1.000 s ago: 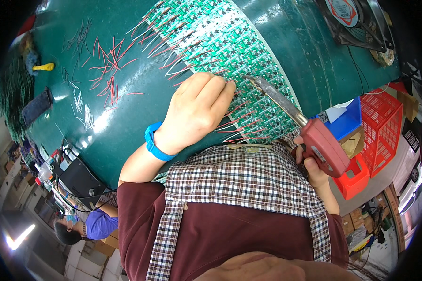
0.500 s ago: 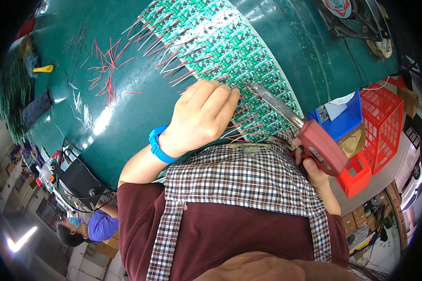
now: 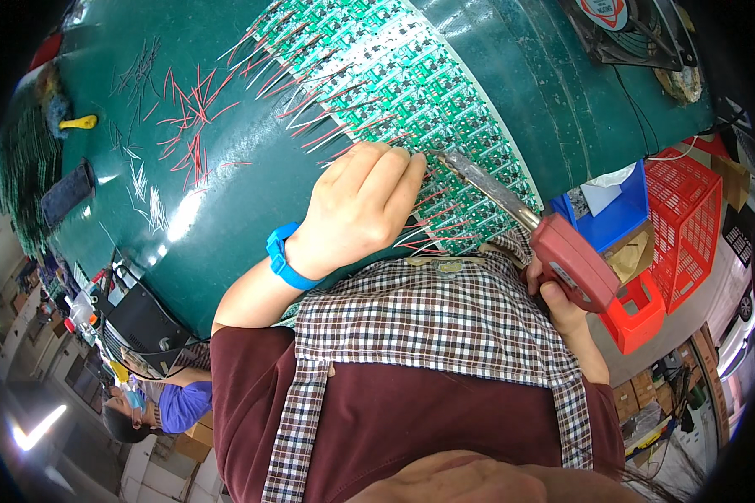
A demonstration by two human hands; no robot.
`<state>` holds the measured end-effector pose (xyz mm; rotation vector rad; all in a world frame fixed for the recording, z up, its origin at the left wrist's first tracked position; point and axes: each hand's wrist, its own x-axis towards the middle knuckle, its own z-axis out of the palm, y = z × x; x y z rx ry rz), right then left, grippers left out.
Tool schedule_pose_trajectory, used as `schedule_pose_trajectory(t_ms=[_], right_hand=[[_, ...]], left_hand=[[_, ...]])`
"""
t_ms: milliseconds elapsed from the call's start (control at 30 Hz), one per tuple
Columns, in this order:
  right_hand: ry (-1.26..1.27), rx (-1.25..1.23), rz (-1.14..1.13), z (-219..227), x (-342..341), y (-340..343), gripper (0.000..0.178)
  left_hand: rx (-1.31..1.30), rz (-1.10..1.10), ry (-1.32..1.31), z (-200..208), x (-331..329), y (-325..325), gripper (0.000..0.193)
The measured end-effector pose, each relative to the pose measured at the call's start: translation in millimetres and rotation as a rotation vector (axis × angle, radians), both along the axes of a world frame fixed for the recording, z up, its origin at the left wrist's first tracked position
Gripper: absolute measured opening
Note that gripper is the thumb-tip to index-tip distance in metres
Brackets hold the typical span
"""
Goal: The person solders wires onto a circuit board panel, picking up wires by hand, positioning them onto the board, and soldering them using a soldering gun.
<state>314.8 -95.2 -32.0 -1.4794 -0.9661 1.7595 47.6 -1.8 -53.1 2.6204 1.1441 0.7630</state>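
The right hand (image 3: 562, 306) is gripping the red-handled soldering iron (image 3: 562, 256), its long axis slanting up-left so the tip is meeting the green panel of small circuit boards (image 3: 411, 109). The left hand (image 3: 361, 205) is closing on thin red wires (image 3: 432, 226), apparently steadying them, on the dark green worktop (image 3: 252, 226).

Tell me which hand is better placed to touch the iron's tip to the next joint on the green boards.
Right. The right hand grips the red-handled soldering iron, its tip already at the green circuit boards. The left hand rests fingers-down on the boards by the red wires.
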Motion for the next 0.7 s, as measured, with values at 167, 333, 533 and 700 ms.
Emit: schedule_pose_trajectory(t_ms=[167,333,533,700], right_hand=[[0.007,-0.025,-0.002,-1.1,-0.9,2.2,0.046],[0.064,-0.030,-0.027,-8.9,3.6,6.2,0.064],[-0.012,0.005,0.019,-15.9,5.3,3.6,0.067],[-0.152,0.137,0.167,-19.9,12.4,-1.6,0.068]], left_hand=[[0.007,0.002,0.003,-2.1,-1.5,1.2,0.032],[0.018,0.001,0.041,-2.6,-1.8,4.7,0.030],[0.022,-0.005,0.037,-4.8,-2.0,5.8,0.030],[0.017,-0.008,0.046,-2.7,-1.3,4.3,0.030]])
